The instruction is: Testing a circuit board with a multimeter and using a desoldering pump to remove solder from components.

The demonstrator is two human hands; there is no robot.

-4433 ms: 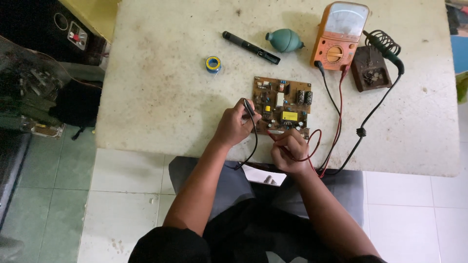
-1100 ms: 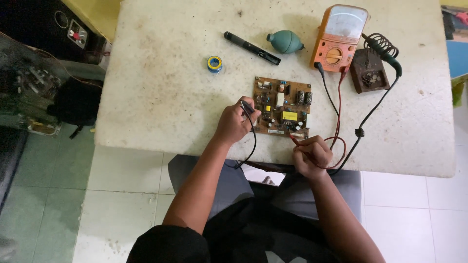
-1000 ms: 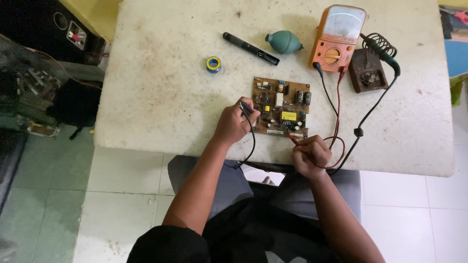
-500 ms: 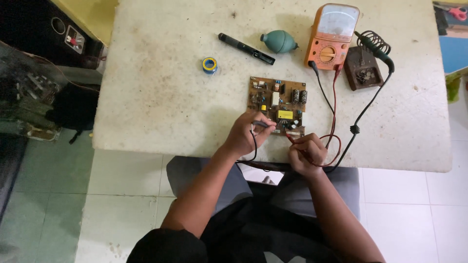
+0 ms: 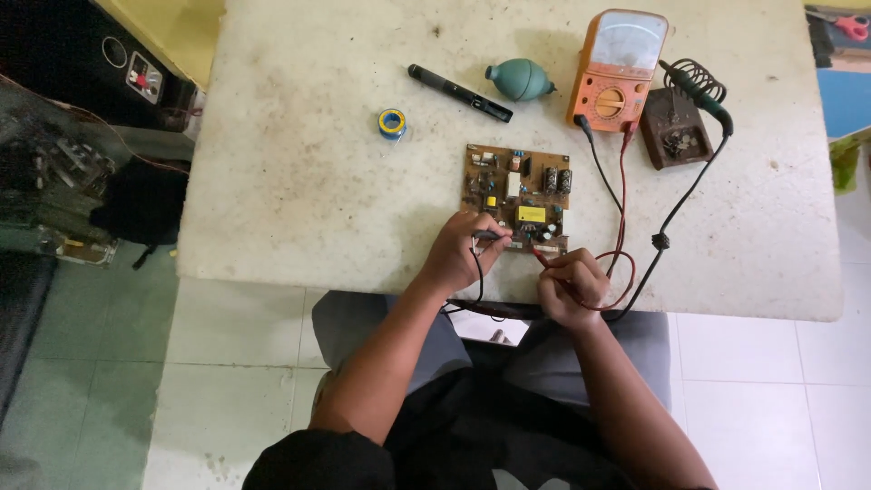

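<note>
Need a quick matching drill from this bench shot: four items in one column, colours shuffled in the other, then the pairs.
Items:
1. meter
2. blower bulb
3. solder spool
4. pen tool

Colours:
A. black
B. orange
C. teal green
D. blue and yellow

Pairs: 1-B, 2-C, 3-D, 4-A

Brown circuit board (image 5: 519,198) with a yellow patch at the frame's centre; orange meter (image 5: 617,71) upper right, its 2 leads red (image 5: 622,195) and black (image 5: 601,177); teal bulb blower (image 5: 517,80); speckled off-white bench (image 5: 299,163).
</note>
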